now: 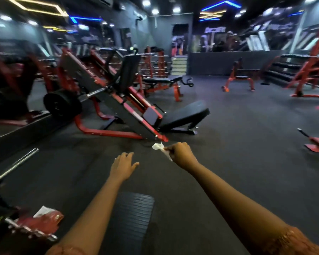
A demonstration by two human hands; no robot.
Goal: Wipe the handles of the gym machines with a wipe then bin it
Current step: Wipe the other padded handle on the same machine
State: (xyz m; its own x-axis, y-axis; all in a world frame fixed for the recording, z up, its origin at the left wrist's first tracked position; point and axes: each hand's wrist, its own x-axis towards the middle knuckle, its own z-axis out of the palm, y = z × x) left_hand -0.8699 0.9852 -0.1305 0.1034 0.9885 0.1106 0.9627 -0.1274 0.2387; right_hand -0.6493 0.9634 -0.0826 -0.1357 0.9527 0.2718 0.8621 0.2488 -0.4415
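The right hand (181, 154) is pinching the wipe (159, 147) out front, probably ready for the leg press (122, 100) ahead, while the left hand (122, 165) is hanging relaxed beside it, holding nothing.

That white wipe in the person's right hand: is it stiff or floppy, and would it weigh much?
Probably floppy: the wipe looks crumpled and trails out on both sides of the right hand pinching it. Likely very light, since a small pinch seems enough to hold it up.

The wipe (159, 146) looked like thin, crumpled white paper. The floor (238, 153) was dark and matt. The frame (107, 133) was glossy red-painted metal, the bar (18, 162) bright bare steel.
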